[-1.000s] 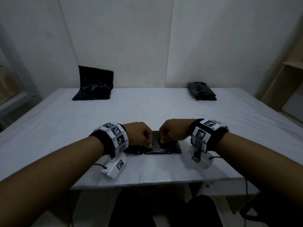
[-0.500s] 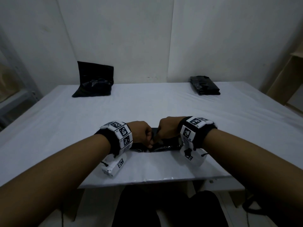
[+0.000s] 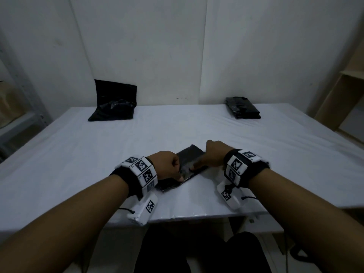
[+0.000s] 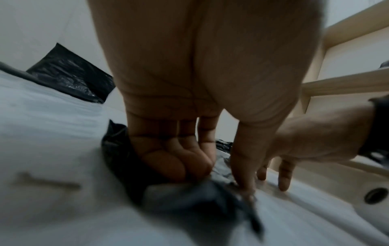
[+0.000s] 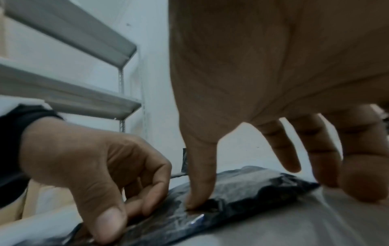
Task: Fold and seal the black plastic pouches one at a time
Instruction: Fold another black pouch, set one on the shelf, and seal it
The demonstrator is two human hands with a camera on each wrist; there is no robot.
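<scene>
A flat black pouch [image 3: 192, 155] lies slantwise on the white table [image 3: 266, 150] near its front edge. My left hand [image 3: 167, 167] grips the pouch's near left part: its fingers curl down onto the plastic [image 4: 189, 204] and its thumb presses the edge. My right hand [image 3: 213, 156] rests on the far right part. The right thumb [image 5: 200, 183] presses the top of the pouch [image 5: 252, 188], and the other right fingers reach loosely past its far edge. The hands hide the middle of the pouch in the head view.
A heap of loose black pouches [image 3: 114, 103] leans on the wall at the back left. A neat stack of folded ones [image 3: 243, 108] sits at the back right. A wooden shelf [image 3: 346, 99] stands to the right, a grey metal rack [image 5: 84, 99] to the left.
The pouch has turned from lying along the front edge to lying slantwise. My right hand has moved farther from me, and both hands have shifted their hold on it.
</scene>
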